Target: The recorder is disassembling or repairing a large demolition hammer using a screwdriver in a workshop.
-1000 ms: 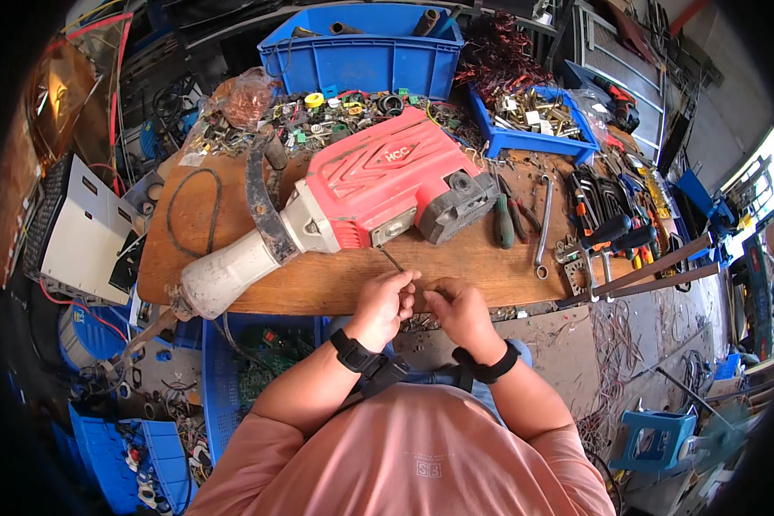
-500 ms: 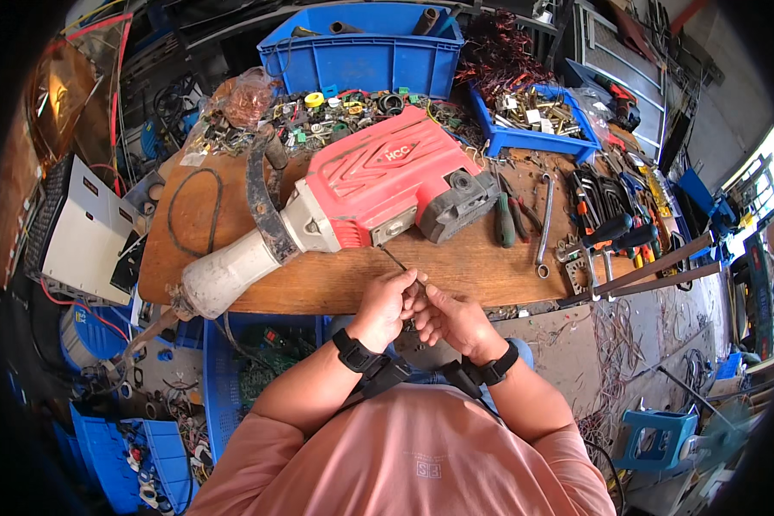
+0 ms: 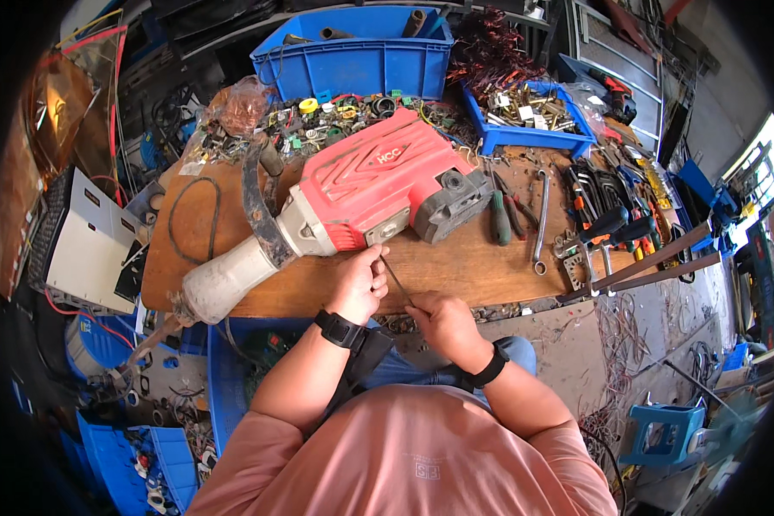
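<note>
One thin rod [image 3: 397,279], slanting up-left, red tool [image 3: 361,176] pointing down-left

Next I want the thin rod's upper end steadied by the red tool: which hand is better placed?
Likely left. The left hand is by the upper end of the thin rod, close to the red tool; the right hand grips the lower end.

Tabletop [image 3: 482,268]: red tool [image 3: 357,168], scraps [image 3: 327,122] (electrical, perhaps)
</note>
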A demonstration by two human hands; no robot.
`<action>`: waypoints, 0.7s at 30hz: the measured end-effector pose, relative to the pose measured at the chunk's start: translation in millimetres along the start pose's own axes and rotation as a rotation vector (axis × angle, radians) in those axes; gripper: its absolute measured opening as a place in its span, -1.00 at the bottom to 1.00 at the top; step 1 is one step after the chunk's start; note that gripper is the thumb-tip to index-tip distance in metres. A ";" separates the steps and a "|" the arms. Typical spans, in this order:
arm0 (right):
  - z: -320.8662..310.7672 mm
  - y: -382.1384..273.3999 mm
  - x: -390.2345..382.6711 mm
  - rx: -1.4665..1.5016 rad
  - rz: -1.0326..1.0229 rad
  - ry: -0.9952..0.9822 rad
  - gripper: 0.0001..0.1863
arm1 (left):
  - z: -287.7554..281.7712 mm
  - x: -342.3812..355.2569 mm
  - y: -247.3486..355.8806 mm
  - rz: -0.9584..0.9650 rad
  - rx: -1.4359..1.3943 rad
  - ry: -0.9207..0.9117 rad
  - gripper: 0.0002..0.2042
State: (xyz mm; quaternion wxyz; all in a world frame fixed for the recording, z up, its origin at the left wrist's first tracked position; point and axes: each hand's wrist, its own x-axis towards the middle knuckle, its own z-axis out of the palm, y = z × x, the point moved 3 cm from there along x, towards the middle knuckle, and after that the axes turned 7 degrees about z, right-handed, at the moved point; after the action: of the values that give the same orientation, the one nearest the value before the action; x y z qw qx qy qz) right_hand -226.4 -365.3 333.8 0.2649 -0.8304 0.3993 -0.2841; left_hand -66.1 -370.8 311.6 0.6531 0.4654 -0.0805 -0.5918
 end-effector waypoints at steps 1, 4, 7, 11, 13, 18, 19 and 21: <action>2.0 0.6 0.0 0.049 -0.023 -0.001 -0.87 | -0.4 1.4 -1.2 -0.009 0.007 0.002 -0.85; 1.7 -1.2 -1.0 -0.018 -0.028 0.017 -0.89 | 1.4 2.5 -0.7 -0.031 0.014 0.021 -0.86; -2.3 -1.3 -2.5 -0.116 -0.017 0.020 -0.91 | 3.0 0.6 -2.0 -0.045 0.023 0.025 -0.85; 1.2 4.8 -12.1 -0.160 -0.094 -0.063 -0.93 | 8.6 -5.5 -6.0 -0.010 0.057 -0.055 -0.85; -1.7 3.1 -14.6 -0.057 -0.052 -0.086 -0.92 | 5.4 -9.9 -5.4 0.010 0.069 -0.103 -0.84; -21.2 -8.0 -19.6 0.005 -0.059 -0.012 -0.91 | 2.1 -26.8 -1.1 0.007 -0.045 -0.105 -0.81; -23.0 -10.5 -19.8 0.010 -0.080 -0.016 -0.90 | 2.6 -28.3 0.8 0.019 -0.061 -0.112 -0.81; -22.2 -14.9 -21.2 0.100 -0.102 0.033 -0.89 | 3.9 -33.0 9.4 0.022 -0.090 -0.114 -0.81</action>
State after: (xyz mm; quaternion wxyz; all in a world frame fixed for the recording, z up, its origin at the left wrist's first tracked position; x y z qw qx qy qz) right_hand -245.0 -344.7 353.8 0.2849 -0.8305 0.3462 -0.3305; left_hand -71.5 -346.2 335.1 0.6741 0.4003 -0.0962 -0.6133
